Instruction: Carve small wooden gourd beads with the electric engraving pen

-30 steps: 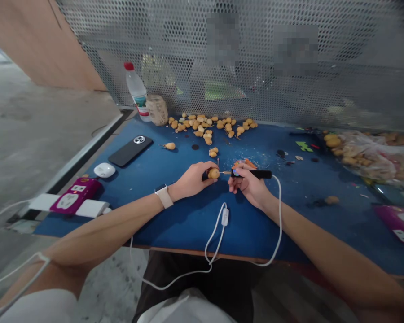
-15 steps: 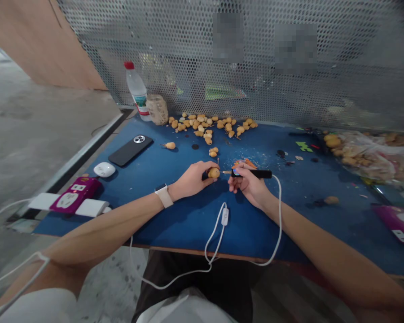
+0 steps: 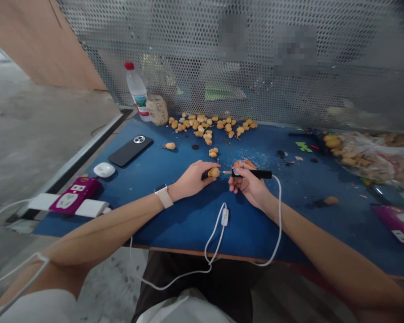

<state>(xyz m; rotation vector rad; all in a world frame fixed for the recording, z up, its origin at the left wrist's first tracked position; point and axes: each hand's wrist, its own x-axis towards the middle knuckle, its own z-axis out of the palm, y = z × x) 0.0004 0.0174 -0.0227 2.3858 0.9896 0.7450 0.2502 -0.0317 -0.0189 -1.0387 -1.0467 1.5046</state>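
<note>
My left hand (image 3: pixel 192 179) rests on the blue table (image 3: pixel 175 215) and pinches a small tan gourd (image 3: pixel 213 172) between thumb and fingers. My right hand (image 3: pixel 248 185) grips a black pen-shaped corded tool (image 3: pixel 256 173), whose thin metal tip points left and touches the gourd's right side. A white cord (image 3: pixel 218 233) with an inline switch runs from the tool over the table's near edge. A pale watch sits on my left wrist.
A heap of small gourds (image 3: pixel 208 123) lies at the back by the perforated metal screen, with a water bottle (image 3: pixel 137 91). A black phone (image 3: pixel 130 150), a white case (image 3: pixel 104 170) and a magenta power strip (image 3: pixel 74 194) lie left. A plastic bag of gourds (image 3: pixel 360 154) sits right.
</note>
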